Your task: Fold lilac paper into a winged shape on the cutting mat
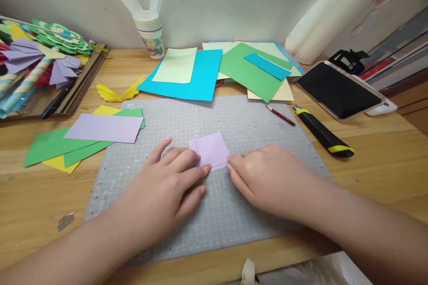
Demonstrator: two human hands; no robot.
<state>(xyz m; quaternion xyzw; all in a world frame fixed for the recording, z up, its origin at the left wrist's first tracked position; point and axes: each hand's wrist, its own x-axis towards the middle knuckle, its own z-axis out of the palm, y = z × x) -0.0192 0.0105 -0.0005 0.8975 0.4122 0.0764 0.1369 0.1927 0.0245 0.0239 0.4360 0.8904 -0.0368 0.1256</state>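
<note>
A small light purple piece of paper lies on the grey cutting mat, with a narrow crease or fold along its near edge. My left hand rests beside it, fingers spread, its index fingertip pressing on the paper's near left part. On the other side, my right hand is closed, thumb and index finger pinched at the near right corner of the paper. The palm side of the right hand is hidden. Left of the mat, a purple paper strip lies on green strips and yellow ones.
Blue paper and green paper lie at the back. A pencil, a utility knife and a phone are at the right. Paper cups stand by the wall. Paper crafts fill a cardboard tray at the left.
</note>
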